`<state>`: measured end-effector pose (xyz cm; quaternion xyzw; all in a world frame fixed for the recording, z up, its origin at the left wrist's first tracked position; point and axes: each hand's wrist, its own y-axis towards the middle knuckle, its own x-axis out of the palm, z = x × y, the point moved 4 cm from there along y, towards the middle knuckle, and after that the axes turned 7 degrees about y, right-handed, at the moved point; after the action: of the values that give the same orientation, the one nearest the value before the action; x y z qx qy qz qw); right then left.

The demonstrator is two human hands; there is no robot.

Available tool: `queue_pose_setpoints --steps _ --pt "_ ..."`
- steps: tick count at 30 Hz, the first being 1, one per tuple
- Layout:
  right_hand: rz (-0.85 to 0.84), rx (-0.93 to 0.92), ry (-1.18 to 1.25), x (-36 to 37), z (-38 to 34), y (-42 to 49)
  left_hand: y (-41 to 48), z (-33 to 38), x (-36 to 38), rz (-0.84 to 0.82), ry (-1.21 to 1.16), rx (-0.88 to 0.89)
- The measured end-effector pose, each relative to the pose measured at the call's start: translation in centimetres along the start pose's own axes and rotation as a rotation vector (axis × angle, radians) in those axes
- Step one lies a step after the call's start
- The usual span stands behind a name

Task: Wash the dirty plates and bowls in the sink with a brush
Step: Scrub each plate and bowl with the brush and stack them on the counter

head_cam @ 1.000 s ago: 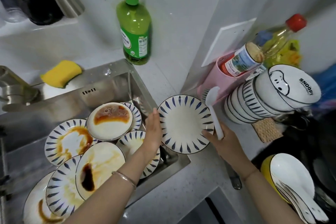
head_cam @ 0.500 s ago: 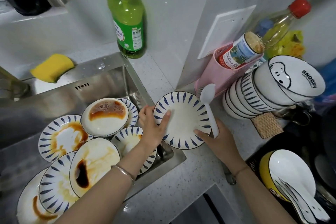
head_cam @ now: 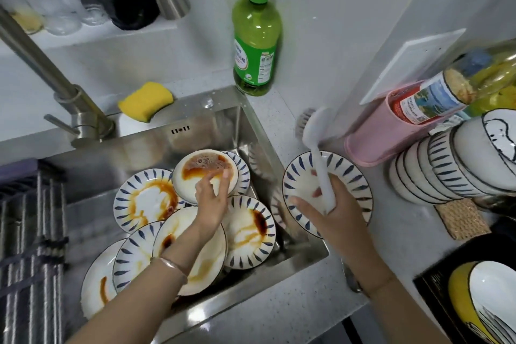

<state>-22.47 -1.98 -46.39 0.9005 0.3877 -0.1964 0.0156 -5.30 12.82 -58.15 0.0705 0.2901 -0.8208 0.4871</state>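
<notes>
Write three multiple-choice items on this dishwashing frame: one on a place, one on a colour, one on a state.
1. Where does the yellow sponge lie?
A. on the floor
B. on the ledge behind the sink, beside the faucet
C. on the stove
2. What colour is the soap bottle?
A. red
B. green
C. blue
3. What is the right hand doing?
A. hanging empty
B. pressing the sponge
C. gripping the white brush
Key: 1 B, it sits on the ledge between faucet and bottle; 2 B, body and pump are green; 3 C, the fingers wrap the brush handle above the clean plate.
</notes>
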Motion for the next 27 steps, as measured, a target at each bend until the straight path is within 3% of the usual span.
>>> queue_pose_setpoints --steps 5,8,12,20,27 --pt "-0.186 0.042 0.059 7.6 -1.6 2.2 3.2 -4.0 -6.7 0.117 -0.013 -0.149" --pt "-0.242 0.054 0.084 10.7 -1.8 3.4 5.3 -6.4 -8.8 0.098 -0.094 -0.258" --pt "-0.245 0.092 0.079 12.8 -1.3 4.5 7.5 -8.7 -9.1 0.026 -0.031 -0.3" --pt "-0.296 0.082 0.055 14.5 -0.3 5.8 10.5 -10.8 -6.9 -0.058 -0.214 -0.435" --pt "-0.262 0.057 0.093 13.9 0.3 6.0 11.1 -11.4 -6.5 -0.033 -0.208 -0.338"
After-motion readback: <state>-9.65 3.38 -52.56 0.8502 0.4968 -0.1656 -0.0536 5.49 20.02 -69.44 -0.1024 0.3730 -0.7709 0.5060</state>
